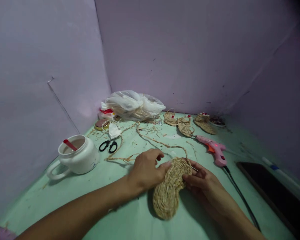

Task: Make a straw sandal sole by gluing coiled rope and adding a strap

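A foot-shaped woven straw sole (170, 188) is held just above the table between my two hands. My left hand (148, 169) grips its upper left edge, thumb lying on the top face and fingers partly hidden. With my right hand (202, 181) I pinch the right edge near the narrow waist. A thin metal rod (194, 169), perhaps a needle or hook, sticks out by the right fingers; its ends are hidden. From the sole's upper end a braided straw cord (162, 143) runs back over the table and loops left.
A pink glue gun (215, 150) with a red light lies right, beside a dark flat device (270, 193). Behind it are small woven slippers (185, 126). Leftward stand a white mug (81, 160) and black-handled scissors (108, 146). A plastic bag (135, 105) sits against the wall.
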Tool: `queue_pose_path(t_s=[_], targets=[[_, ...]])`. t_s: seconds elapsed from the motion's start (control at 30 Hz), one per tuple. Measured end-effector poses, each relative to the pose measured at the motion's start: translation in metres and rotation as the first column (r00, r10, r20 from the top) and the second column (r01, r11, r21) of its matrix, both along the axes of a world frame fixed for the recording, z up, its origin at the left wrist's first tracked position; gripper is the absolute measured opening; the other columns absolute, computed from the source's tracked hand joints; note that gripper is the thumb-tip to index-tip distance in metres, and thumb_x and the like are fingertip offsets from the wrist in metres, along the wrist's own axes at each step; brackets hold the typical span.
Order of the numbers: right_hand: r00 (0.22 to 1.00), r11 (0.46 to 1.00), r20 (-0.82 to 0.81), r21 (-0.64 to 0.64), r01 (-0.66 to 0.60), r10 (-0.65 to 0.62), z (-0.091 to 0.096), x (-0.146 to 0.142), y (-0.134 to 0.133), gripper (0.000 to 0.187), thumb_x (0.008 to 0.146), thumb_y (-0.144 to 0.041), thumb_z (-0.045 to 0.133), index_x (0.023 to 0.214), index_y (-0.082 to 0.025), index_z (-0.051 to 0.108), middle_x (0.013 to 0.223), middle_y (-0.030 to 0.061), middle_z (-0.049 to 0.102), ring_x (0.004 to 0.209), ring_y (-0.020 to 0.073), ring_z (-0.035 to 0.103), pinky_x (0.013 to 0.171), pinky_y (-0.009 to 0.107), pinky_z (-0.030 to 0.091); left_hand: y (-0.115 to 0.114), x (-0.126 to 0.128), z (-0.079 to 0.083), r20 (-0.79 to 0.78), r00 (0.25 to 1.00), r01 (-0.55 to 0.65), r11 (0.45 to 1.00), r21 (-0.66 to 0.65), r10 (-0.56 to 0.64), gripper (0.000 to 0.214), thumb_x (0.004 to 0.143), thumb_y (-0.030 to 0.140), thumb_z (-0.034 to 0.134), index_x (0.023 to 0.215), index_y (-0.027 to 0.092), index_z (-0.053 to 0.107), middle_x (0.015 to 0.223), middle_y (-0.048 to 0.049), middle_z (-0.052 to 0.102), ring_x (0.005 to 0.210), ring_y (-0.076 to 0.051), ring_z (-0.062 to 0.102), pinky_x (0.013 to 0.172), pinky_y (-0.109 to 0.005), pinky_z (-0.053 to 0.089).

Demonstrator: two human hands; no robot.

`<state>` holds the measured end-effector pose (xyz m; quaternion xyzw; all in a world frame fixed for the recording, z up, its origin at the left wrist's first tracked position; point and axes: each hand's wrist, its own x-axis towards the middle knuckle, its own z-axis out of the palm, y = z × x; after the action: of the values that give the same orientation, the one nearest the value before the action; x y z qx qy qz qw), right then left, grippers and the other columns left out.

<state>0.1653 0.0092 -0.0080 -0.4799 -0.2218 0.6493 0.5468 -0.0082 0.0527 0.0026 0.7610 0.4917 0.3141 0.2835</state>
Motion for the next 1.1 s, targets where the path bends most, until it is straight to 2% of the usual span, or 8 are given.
queue_pose_path(t_s=[0.13, 0.27, 0.47, 0.57, 0.77, 0.83, 0.97, 1.1], targets=[[0.982, 0.979, -0.058, 0.089, 0.184, -0.179, -0.006, -0.009, -0.001, 0.044, 0.048, -0.009, 0.079, 0.086, -0.02, 0.06, 0.078, 0.0003, 0.07, 0.069, 0.0147, 0.064, 0.065, 0.025, 0.051, -0.006, -0.013, -0.002, 0.203, 0.979, 0.102, 0.908, -0.406, -0.019, 0.035, 0.063, 0.036, 0.072, 0.089, 0.015, 0.065, 0.077, -0.0068, 0.068, 0.069, -0.019, 0.059, 0.061, -0.031, 0.045], [0.963, 0.957, -0.142, 0.151, 0.249, -0.228, -0.007, -0.017, -0.002, 0.042, 0.05, -0.009, 0.079, 0.085, -0.021, 0.061, 0.082, -0.002, 0.069, 0.075, 0.0134, 0.064, 0.069, 0.023, 0.053, 0.0, -0.021, -0.007, 0.494, 0.855, 0.231, 0.737, -0.636, 0.159, 0.035, 0.052, 0.027, 0.079, 0.08, 0.013, 0.064, 0.073, -0.0055, 0.069, 0.065, -0.017, 0.061, 0.061, -0.027, 0.046], [0.99, 0.991, -0.141, 0.133, 0.028, -0.009, 0.002, -0.004, 0.001, 0.037, 0.063, -0.038, 0.077, 0.088, -0.012, 0.066, 0.077, 0.0049, 0.069, 0.061, 0.014, 0.063, 0.052, 0.024, 0.055, 0.016, -0.028, -0.006, 0.585, 0.779, 0.311, 0.671, -0.673, 0.225, 0.031, 0.048, 0.018, 0.079, 0.075, 0.011, 0.066, 0.066, -0.005, 0.069, 0.058, -0.017, 0.063, 0.057, -0.026, 0.048], [0.995, 0.998, -0.087, 0.06, -0.036, 0.041, 0.004, 0.001, 0.002, 0.032, 0.06, -0.029, 0.08, 0.082, -0.01, 0.067, 0.068, 0.0036, 0.067, 0.051, 0.0117, 0.06, 0.041, 0.021, 0.053, 0.021, -0.031, 0.0, 0.598, 0.765, 0.339, 0.638, -0.691, 0.241, 0.029, 0.049, 0.012, 0.078, 0.076, 0.009, 0.067, 0.068, -0.0073, 0.07, 0.059, -0.017, 0.064, 0.059, -0.026, 0.051], [0.984, 0.991, -0.14, 0.071, 0.117, -0.106, 0.006, -0.01, 0.0, 0.022, 0.059, -0.017, 0.079, 0.073, -0.013, 0.064, 0.068, 0.0002, 0.067, 0.056, 0.0099, 0.061, 0.049, 0.018, 0.055, 0.009, -0.019, 0.007, 0.795, 0.409, 0.409, 0.689, -0.599, 0.448, 0.025, 0.063, 0.022, 0.069, 0.085, 0.011, 0.067, 0.091, -0.0117, 0.07, 0.084, -0.023, 0.064, 0.075, -0.033, 0.053], [0.97, 0.985, -0.193, 0.064, 0.162, -0.148, 0.007, -0.012, 0.0, 0.021, 0.06, -0.014, 0.078, 0.075, -0.014, 0.063, 0.072, 0.0003, 0.068, 0.059, 0.0102, 0.063, 0.052, 0.019, 0.057, 0.001, -0.012, 0.004, 0.801, 0.44, 0.425, 0.691, -0.585, 0.407, 0.029, 0.061, 0.024, 0.071, 0.087, 0.012, 0.065, 0.091, -0.0108, 0.068, 0.08, -0.022, 0.063, 0.07, -0.033, 0.053], [0.978, 0.994, -0.182, 0.005, 0.105, -0.103, 0.005, -0.01, 0.002, 0.011, 0.065, -0.009, 0.072, 0.072, -0.012, 0.063, 0.069, 0.0024, 0.069, 0.055, 0.0102, 0.062, 0.048, 0.018, 0.056, -0.007, -0.008, -0.004, 0.644, 0.621, 0.055, 0.795, -0.605, 0.447, 0.044, 0.059, 0.025, 0.074, 0.098, 0.013, 0.061, 0.09, -0.0065, 0.063, 0.071, -0.015, 0.057, 0.056, -0.024, 0.045], [0.991, 1.0, -0.133, -0.018, 0.013, -0.015, 0.001, -0.007, 0.002, 0.009, 0.064, -0.009, 0.071, 0.071, -0.01, 0.064, 0.061, 0.0038, 0.067, 0.049, 0.0115, 0.061, 0.04, 0.017, 0.051, 0.0, -0.021, 0.002, 0.535, 0.702, -0.425, 0.879, -0.215, 0.47, 0.051, 0.066, 0.035, 0.068, 0.112, 0.019, 0.056, 0.111, -0.0056, 0.058, 0.098, -0.02, 0.054, 0.075, -0.028, 0.045]])
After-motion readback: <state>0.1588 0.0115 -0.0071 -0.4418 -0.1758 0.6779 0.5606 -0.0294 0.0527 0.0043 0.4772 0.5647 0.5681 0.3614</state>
